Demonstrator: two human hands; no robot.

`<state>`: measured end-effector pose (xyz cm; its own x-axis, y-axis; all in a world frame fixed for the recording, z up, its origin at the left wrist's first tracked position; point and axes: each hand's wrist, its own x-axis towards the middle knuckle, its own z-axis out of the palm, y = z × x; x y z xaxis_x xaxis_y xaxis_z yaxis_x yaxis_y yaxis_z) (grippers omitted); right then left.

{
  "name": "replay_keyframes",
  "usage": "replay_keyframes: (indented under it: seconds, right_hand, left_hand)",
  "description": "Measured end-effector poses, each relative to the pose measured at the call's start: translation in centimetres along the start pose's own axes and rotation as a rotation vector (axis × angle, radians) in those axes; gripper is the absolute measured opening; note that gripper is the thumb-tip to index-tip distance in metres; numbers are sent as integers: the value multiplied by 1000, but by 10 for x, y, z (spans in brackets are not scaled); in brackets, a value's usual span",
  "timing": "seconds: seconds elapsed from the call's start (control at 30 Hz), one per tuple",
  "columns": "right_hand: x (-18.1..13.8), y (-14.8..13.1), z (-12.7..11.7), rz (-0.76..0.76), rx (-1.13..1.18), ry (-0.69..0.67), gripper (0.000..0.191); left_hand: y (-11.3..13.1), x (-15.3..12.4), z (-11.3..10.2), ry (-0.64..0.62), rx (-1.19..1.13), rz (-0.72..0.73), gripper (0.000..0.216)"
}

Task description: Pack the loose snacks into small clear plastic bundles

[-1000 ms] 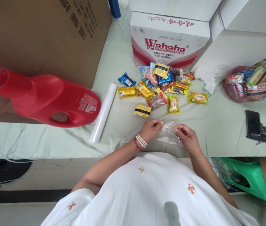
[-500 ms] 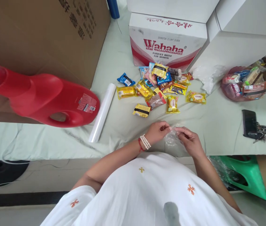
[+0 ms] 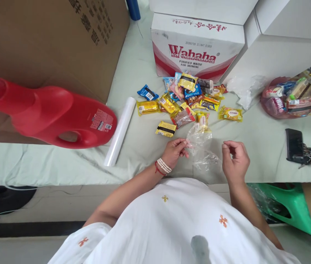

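Note:
A crumpled clear plastic bag (image 3: 200, 145) hangs over the cloth in front of me. My left hand (image 3: 175, 151) pinches its left edge between thumb and forefinger. To the right of the bag, my right hand (image 3: 235, 161) is closed, thumb against curled forefinger; whether a thin bit of film lies in that pinch I cannot make out. Just beyond the bag lies a loose pile of small wrapped snacks, among them a yellow packet with a black band (image 3: 165, 129), a brown packet (image 3: 182, 117) and a yellow packet (image 3: 230, 113). The bag partly covers another yellow snack (image 3: 202, 119).
On the left stand a large red jug (image 3: 70, 113), a white roll (image 3: 120, 132) and a brown carton (image 3: 48, 44). A Wahaha water box (image 3: 196, 47) backs the snacks. Rightward are a pink bag of snacks (image 3: 267, 106), a black phone (image 3: 293, 143) and keys (image 3: 310, 156).
My hands have moved apart, the right one going rightward, the left slightly left. The plastic bag, bunched between them before, is now spread out more and reaches over a yellow snack.

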<state>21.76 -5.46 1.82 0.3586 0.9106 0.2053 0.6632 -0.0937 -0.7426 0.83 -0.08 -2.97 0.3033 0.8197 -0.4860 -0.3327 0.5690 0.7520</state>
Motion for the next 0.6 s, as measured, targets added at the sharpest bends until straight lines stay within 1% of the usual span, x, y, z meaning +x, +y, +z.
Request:
replay_keyframes:
  seconds: [0.1,0.13,0.17,0.2,0.27,0.3,0.37,0.47,0.53,0.6]
  right_hand:
    - [-1,-22,17,-50,112,-310,26]
    - [-2,-25,26,-48,134,-386,26]
    - [-2,-26,36,-33,151,-429,26]
    - [-3,-25,44,0,177,-442,25]
    - [-3,-19,56,123,286,-425,26]
    - [-2,-15,59,202,369,-393,28]
    - [0,-10,58,355,557,-275,32]
    - [3,-6,46,507,791,-102,37]
    - [5,-4,35,579,863,-47,40]
    - [5,-1,24,656,903,-26,44]
  left_hand:
    - [1,-4,4,-5,64,39,41]
    - [0,-5,5,-2,92,55,39]
    - [0,-6,5,5,118,70,36]
    - [0,-7,5,18,136,81,33]
    - [-2,-7,1,59,141,88,27]
    - [-2,-6,-1,88,130,88,25]
    - [-3,-5,-6,156,84,88,22]
    - [0,-6,-9,235,-34,99,19]
    - [4,-8,-8,252,-134,86,18]
    - [8,-9,-5,264,-217,66,20]
